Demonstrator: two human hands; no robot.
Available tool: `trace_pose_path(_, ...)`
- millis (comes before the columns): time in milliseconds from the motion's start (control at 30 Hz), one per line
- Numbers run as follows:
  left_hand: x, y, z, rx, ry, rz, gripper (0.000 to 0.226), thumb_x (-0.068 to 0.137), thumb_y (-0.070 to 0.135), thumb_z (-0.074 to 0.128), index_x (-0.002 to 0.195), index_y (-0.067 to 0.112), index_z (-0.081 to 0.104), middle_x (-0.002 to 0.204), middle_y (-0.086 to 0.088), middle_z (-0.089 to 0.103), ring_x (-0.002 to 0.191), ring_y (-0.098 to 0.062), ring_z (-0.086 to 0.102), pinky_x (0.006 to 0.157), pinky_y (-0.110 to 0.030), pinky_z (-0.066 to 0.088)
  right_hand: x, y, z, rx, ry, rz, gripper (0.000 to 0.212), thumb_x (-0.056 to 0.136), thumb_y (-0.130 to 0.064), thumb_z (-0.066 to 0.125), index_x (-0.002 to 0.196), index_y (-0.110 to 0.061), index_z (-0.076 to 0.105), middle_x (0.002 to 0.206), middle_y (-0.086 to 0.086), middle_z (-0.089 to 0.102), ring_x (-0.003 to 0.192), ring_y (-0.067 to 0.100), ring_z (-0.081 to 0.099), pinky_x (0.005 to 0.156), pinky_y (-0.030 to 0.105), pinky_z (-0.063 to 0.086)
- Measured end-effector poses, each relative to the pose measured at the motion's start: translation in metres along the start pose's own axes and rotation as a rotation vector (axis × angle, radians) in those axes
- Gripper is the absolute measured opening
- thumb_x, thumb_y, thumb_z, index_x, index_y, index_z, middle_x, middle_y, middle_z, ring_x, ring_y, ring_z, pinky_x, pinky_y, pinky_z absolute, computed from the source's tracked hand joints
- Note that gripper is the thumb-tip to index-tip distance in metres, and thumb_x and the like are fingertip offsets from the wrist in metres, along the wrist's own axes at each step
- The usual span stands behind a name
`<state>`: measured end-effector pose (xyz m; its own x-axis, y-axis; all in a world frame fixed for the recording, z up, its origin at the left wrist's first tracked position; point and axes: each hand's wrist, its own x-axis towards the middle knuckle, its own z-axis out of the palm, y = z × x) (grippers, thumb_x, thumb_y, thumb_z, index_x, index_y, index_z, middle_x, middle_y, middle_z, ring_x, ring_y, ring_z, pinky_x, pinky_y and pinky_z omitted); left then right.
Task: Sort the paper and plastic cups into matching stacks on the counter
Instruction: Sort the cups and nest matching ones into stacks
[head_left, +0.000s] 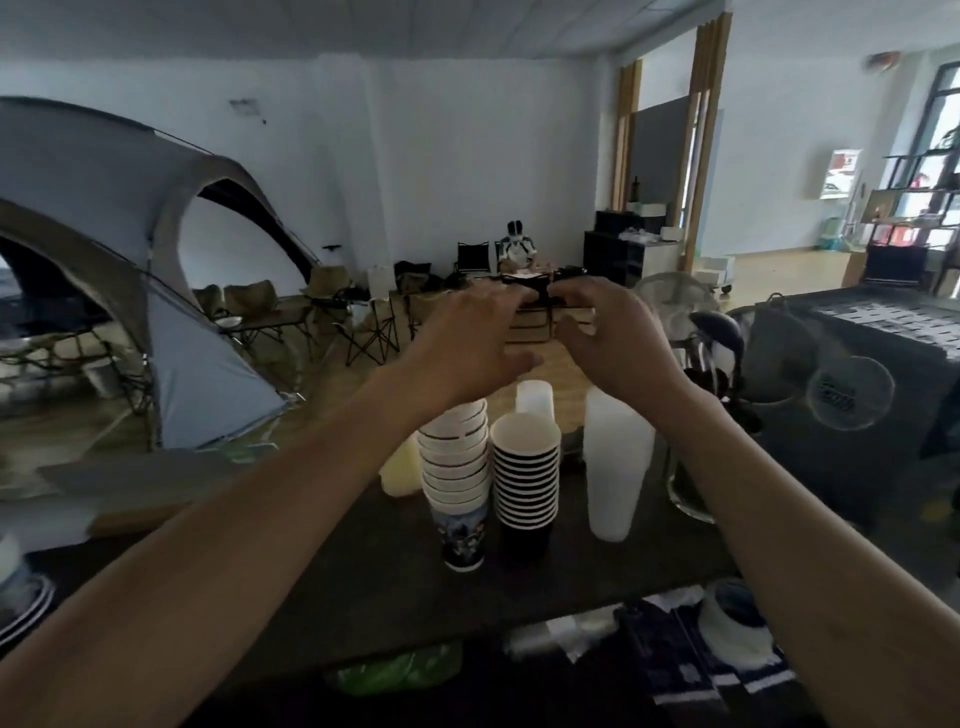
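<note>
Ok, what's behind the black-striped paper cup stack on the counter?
Directly behind the black-striped paper cup stack stands a shorter translucent plastic cup stack; only its top shows. Its lower part and the counter there are covered.

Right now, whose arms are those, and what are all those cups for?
Those arms belong to a person wearing a camera on their head, so you see what they see. The left hand and right hand are raised above the counter, fingers spread, holding nothing. On the counter stand stacks of cups: a patterned paper stack, a black paper stack, and a tall cloudy plastic stack. A smaller white stack stands behind. The person is sorting cups into matching piles.
</note>
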<state>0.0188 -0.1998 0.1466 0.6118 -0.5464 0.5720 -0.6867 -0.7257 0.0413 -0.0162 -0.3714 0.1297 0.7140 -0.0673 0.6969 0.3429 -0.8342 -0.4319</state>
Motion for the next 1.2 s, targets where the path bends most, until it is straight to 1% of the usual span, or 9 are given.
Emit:
trace_pose_path(400,-0.217,-0.145,-0.111,0.085,-0.018,-0.474,0.057,0.085,0.043,0.069,0.136,0.023,0.051,0.135,-0.002,0.058,0.121,-0.021,0.054,0.094,-0.034,0.046,-0.03,-0.194,0.169,0.307,-0.355,-0.248,0.038,0.086,-0.023,0.06,0.124,-0.025,0.06,0.112,-0.003,0.068,0.099,0.018,0.063,0.078,0.029,0.046)
trace_pose_path(500,-0.271,-0.167,-0.123,0.106,-0.029,-0.583,0.06,0.082,0.045,0.072,0.134,0.022,0.053,0.132,-0.001,0.06,0.12,-0.019,0.056,0.096,-0.033,0.047,-0.047,-0.231,0.21,0.361,-0.456,-0.23,0.051,0.084,-0.022,0.065,0.134,-0.023,0.054,0.123,-0.002,0.065,0.108,0.015,0.06,0.082,0.025,0.042)
trace_pose_path(667,-0.367,-0.215,-0.129,0.106,0.194,-0.95,0.057,0.079,0.053,0.071,0.121,0.02,0.05,0.119,0.001,0.059,0.106,-0.017,0.06,0.089,-0.042,0.052,-0.084,-0.271,0.278,0.542,-0.736,-0.072,0.067,0.084,-0.029,0.073,0.143,-0.024,0.041,0.132,-0.004,0.054,0.111,0.01,0.054,0.088,0.028,0.051)
trace_pose_path(800,-0.417,-0.26,-0.132,-0.218,0.266,-1.227,0.097,0.066,0.077,0.063,0.139,0.018,0.038,0.141,-0.007,0.049,0.127,-0.025,0.052,0.102,-0.048,0.046,-0.106,-0.298,0.324,0.667,-0.89,0.128,0.061,0.092,-0.033,0.065,0.146,-0.022,0.038,0.14,0.003,0.05,0.114,0.019,0.056,0.089,0.035,0.054)
trace_pose_path(900,-0.425,-0.278,-0.122,-0.503,0.262,-1.275,0.092,0.081,0.079,0.045,0.153,0.026,0.022,0.158,-0.002,0.031,0.142,-0.025,0.034,0.112,-0.052,0.033,-0.122,-0.323,0.342,0.792,-1.0,0.248,0.049,0.104,-0.033,0.039,0.149,-0.012,0.033,0.154,0.012,0.034,0.135,0.031,0.041,0.107,0.048,0.042)
trace_pose_path(967,-0.424,-0.284,-0.112,-0.717,0.309,-1.325,0.08,0.087,0.078,0.028,0.153,0.034,0.022,0.16,0.003,0.025,0.145,-0.026,0.028,0.112,-0.056,0.029,-0.132,-0.336,0.352,0.981,-1.044,0.496,0.056,0.104,-0.044,0.032,0.152,-0.017,0.027,0.16,0.01,0.024,0.144,0.033,0.028,0.113,0.054,0.031)
trace_pose_path(1067,-0.416,-0.29,-0.103,-1.079,0.367,-1.453,0.071,0.086,0.081,0.017,0.138,0.041,0.046,0.15,0.0,0.042,0.136,-0.031,0.041,0.109,-0.062,0.03,-0.14,-0.348,0.374,1.109,-1.172,0.702,0.069,0.097,-0.064,0.026,0.154,-0.025,0.023,0.162,0.006,0.022,0.147,0.033,0.022,0.114,0.058,0.022)
trace_pose_path(1133,-0.41,-0.29,-0.102,-1.192,0.36,-1.463,0.062,0.088,0.079,0.019,0.112,0.041,0.06,0.135,-0.005,0.053,0.125,-0.033,0.05,0.106,-0.061,0.034,-0.144,-0.35,0.384,1.162,-1.267,0.764,0.078,0.089,-0.077,0.025,0.151,-0.03,0.033,0.158,0.004,0.032,0.145,0.033,0.029,0.115,0.06,0.021)
trace_pose_path(1200,-0.405,-0.289,-0.1,-1.223,0.342,-1.473,0.06,0.088,0.079,0.026,0.109,0.037,0.064,0.131,-0.006,0.057,0.121,-0.034,0.054,0.104,-0.06,0.038,-0.145,-0.346,0.383,1.165,-1.263,0.782,0.082,0.084,-0.083,0.026,0.148,-0.032,0.038,0.154,0.004,0.039,0.141,0.033,0.034,0.113,0.061,0.025)
